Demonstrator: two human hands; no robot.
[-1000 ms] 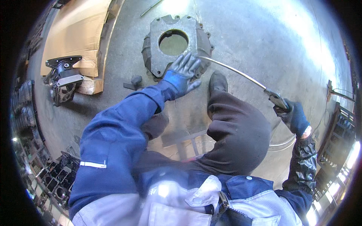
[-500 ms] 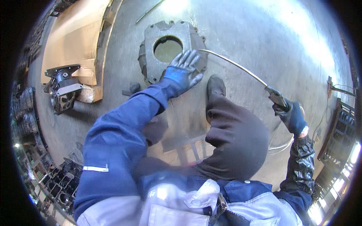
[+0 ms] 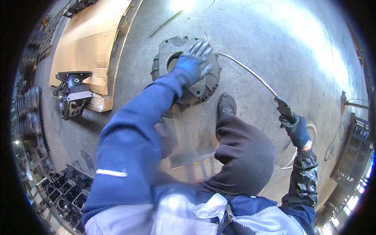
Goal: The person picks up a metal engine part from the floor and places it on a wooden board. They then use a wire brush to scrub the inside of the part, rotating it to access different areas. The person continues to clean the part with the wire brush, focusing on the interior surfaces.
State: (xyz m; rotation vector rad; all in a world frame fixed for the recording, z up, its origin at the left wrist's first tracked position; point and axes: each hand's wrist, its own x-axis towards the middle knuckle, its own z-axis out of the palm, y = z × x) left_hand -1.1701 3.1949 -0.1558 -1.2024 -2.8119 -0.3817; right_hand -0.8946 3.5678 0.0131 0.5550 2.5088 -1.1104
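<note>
Place: workshop for metal parts | cracked grey concrete floor (image 3: pixel 250 49) | black flanged metal housing (image 3: pixel 74 95) by the lower-left corner of a cardboard-topped wooden platform (image 3: pixel 86 43) | black castings with round openings (image 3: pixel 65 187) along the floor's lower-left edge

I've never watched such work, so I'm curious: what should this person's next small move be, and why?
Perhaps guide the curved metal tube along the cast metal housing: its tip is at the housing's right edge, the right hand grips its handle, and the left hand is spread over the housing.

White glare across upper-right floor (image 3: pixel 270 51), black corners, rim bent by fisheye
</note>
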